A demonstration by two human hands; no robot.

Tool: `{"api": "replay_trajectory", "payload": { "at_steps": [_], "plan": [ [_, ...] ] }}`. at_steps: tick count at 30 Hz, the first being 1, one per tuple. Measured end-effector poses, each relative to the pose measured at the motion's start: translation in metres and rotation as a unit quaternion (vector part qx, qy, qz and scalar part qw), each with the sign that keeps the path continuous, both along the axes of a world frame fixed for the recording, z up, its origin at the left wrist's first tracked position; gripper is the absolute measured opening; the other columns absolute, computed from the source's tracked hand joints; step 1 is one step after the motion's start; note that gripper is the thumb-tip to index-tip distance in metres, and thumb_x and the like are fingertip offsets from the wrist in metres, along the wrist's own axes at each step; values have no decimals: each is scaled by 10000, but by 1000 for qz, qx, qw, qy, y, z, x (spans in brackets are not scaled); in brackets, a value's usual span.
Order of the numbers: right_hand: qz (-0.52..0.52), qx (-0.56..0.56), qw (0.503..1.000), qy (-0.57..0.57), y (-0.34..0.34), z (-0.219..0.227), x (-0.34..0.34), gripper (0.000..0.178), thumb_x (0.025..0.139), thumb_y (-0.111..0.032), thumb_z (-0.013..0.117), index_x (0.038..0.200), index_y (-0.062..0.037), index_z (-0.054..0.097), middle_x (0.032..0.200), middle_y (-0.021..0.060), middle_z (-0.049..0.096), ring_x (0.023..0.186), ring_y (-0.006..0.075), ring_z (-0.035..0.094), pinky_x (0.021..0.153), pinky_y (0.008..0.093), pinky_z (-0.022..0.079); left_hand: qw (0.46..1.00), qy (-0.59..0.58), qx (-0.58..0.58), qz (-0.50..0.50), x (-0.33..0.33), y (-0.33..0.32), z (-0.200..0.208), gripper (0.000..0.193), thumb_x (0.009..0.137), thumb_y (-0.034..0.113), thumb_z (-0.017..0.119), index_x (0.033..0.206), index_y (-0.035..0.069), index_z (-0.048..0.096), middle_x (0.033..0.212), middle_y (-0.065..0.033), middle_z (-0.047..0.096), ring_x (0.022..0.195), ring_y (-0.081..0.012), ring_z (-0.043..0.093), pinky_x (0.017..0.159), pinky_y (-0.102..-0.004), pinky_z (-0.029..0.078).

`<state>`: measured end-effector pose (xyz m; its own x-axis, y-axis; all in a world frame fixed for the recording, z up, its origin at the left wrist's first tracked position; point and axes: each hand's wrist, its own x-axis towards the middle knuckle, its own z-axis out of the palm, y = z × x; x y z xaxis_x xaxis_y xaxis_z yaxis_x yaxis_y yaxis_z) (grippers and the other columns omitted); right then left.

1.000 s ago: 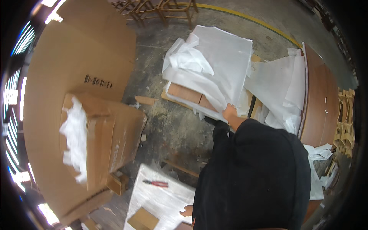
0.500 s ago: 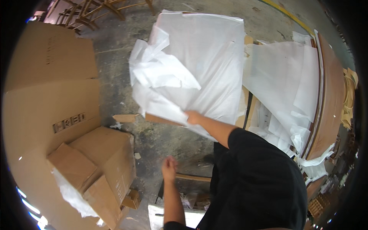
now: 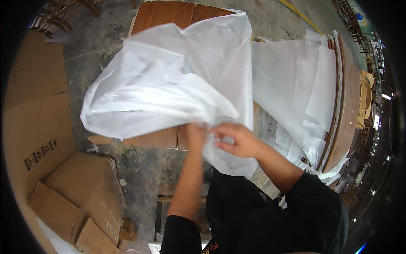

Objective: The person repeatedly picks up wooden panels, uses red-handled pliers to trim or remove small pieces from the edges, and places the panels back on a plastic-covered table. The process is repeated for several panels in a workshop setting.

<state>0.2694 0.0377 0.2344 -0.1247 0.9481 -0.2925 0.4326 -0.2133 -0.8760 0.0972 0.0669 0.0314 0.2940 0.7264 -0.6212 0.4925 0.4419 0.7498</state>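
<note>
A thin white foam wrapping sheet (image 3: 144,93) lies bunched and billowing over a brown wooden panel (image 3: 158,137). The panel's wood shows along the far edge and again along the near edge. Gathered sheet is pinched at its near edge by my left hand (image 3: 196,135), whose fingers are blurred. Just right of it, my right hand (image 3: 239,142) is against the sheet with thumb and fingers apart. More of the sheet hangs below the right hand toward my legs.
To the left stand a tall cardboard carton (image 3: 38,114) and a smaller flapped box (image 3: 84,182). White-sheeted stacked panels (image 3: 292,76) lean at the right, beside a brown board (image 3: 344,110). Wooden chair legs (image 3: 59,19) show at the upper left.
The sheet has been pulled up and bunched leftward and nearer, baring wood at the panel's far edge. My left hand has risen from below to the sheet, beside my right hand.
</note>
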Motion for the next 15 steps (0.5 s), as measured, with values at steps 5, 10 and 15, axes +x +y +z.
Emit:
{"api": "replay_trajectory", "payload": {
  "at_steps": [5, 10, 15],
  "plan": [
    [133, 204, 965, -94, 62, -47, -32, 566, 935, -212, 774, 1476, -137, 628, 1315, 159, 677, 1262, 324, 637, 1088, 488, 508, 936, -204, 16, -286, 97, -159, 124, 446, 1020, 245, 613, 1414, 38, 633, 1249, -241, 697, 1240, -429, 651, 1076, -508, 509],
    [301, -76, 866, -393, 2, -170, 35, 564, 928, -241, 721, 1473, -134, 625, 1483, 182, 612, 1399, 387, 544, 1193, 541, 414, 850, -355, 73, -383, 74, -169, 211, 563, 953, 199, 669, 1496, 88, 568, 1346, -230, 681, 1240, -416, 654, 1060, -494, 529],
    [139, -469, 738, -465, -107, -171, 258, 453, 962, -259, 692, 1390, -113, 681, 1453, 200, 636, 1375, 396, 569, 1175, 526, 439, 967, -170, -76, -175, -43, -120, 135, 433, 997, 230, 725, 1390, 58, 666, 1313, -208, 720, 1225, -374, 691, 1078, -452, 537]
  ]
}}
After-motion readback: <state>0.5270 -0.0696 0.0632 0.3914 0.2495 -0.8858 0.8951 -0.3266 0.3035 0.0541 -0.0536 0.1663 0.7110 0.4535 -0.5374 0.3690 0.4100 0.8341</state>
